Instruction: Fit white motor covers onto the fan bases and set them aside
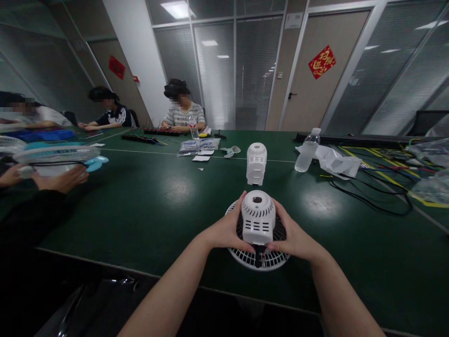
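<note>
1. Two bare hands meet at the lower centre of the frame. The left hand [224, 231] and the right hand [293, 236] each press against one side of a white motor housing [258, 216].
2. Each grip is clamped on the housing, with the fingers curled round its vented sides and the thumbs near its lower edge. Holding it from opposite sides probably keeps it centred and stops it from twisting.
3. The housing stands upright, its round opening facing up, on a white fan grille [245, 259]. The grille lies flat on the green desk [147, 196] near the front edge, which gives the housing a steady base close to the body.
4. A small dark part shows just under the housing; I cannot tell what it is.
5. A second white housing [256, 164] stands alone just behind, apparently set aside within reach.
6. Toward the upper right are a water bottle [307, 150], crumpled white wrapping [336, 161] and loose black cables [379, 196], well apart from the hands.
7. A loose fan blade [230, 150] and plastic bags [198, 146] lie further back, at centre.
8. At the left edge, another person's hand [65, 178] steadies a fan with blue blades [59, 152].
</note>
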Action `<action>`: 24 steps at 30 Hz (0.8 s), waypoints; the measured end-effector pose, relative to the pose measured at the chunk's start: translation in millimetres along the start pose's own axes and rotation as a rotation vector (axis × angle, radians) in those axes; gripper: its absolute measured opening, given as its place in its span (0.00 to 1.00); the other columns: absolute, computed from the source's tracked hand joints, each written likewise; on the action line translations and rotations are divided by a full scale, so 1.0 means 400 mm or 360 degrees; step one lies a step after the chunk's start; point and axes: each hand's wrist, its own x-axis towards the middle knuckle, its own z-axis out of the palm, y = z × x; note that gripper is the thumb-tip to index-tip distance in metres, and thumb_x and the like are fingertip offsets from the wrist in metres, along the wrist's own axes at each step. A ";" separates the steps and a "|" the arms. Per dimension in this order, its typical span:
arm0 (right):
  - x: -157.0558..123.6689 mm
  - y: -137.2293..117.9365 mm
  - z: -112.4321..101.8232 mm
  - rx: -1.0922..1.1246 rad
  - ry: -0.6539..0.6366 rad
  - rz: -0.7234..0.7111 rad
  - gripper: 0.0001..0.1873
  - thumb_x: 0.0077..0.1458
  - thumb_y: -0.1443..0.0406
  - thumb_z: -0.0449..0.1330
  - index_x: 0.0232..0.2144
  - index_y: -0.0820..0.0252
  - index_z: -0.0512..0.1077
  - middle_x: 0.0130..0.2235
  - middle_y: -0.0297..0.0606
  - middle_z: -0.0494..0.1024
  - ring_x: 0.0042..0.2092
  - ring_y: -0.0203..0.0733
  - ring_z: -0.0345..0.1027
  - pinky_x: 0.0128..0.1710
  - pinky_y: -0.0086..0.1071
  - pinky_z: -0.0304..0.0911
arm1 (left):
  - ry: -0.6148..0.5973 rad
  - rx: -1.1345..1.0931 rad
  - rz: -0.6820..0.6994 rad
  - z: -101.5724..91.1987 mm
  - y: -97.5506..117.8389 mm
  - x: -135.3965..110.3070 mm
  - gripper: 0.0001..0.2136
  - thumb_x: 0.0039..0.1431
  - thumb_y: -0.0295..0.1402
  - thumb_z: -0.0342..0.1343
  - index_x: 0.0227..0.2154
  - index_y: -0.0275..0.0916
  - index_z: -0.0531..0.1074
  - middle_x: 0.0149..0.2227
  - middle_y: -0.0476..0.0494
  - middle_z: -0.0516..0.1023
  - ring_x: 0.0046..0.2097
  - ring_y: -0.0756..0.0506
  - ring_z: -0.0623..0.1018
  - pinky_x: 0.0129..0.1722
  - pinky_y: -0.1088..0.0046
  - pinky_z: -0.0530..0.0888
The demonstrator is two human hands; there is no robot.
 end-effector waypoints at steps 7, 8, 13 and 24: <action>0.001 -0.012 0.004 0.0058 0.0013 -0.0025 0.61 0.43 0.53 0.74 0.70 0.49 0.43 0.70 0.47 0.54 0.69 0.64 0.48 0.67 0.60 0.47 | 0.0026 0.0140 -0.0077 0.005 0.010 -0.008 0.72 0.35 0.43 0.75 0.69 0.49 0.21 0.73 0.33 0.42 0.72 0.29 0.48 0.69 0.42 0.49; 0.002 -0.010 0.004 0.0062 0.0011 -0.0034 0.61 0.43 0.53 0.74 0.70 0.49 0.43 0.69 0.47 0.54 0.69 0.64 0.48 0.67 0.60 0.47 | 0.0067 0.0171 -0.0083 0.008 0.014 -0.010 0.71 0.35 0.44 0.75 0.69 0.49 0.21 0.72 0.33 0.44 0.72 0.28 0.50 0.68 0.42 0.50; 0.006 0.004 0.004 0.0087 0.0004 -0.0108 0.55 0.48 0.51 0.70 0.69 0.50 0.45 0.70 0.47 0.54 0.69 0.64 0.48 0.68 0.59 0.45 | 0.0229 0.0242 -0.0147 0.022 0.023 -0.013 0.70 0.33 0.47 0.75 0.70 0.50 0.26 0.72 0.33 0.48 0.70 0.27 0.55 0.66 0.39 0.54; 0.010 0.010 0.010 0.0165 0.0029 -0.0051 0.60 0.43 0.50 0.73 0.69 0.49 0.44 0.69 0.48 0.55 0.69 0.64 0.49 0.68 0.60 0.44 | 0.0303 0.0222 -0.0084 0.033 0.006 -0.007 0.67 0.37 0.49 0.74 0.70 0.50 0.28 0.71 0.33 0.49 0.70 0.27 0.55 0.67 0.41 0.53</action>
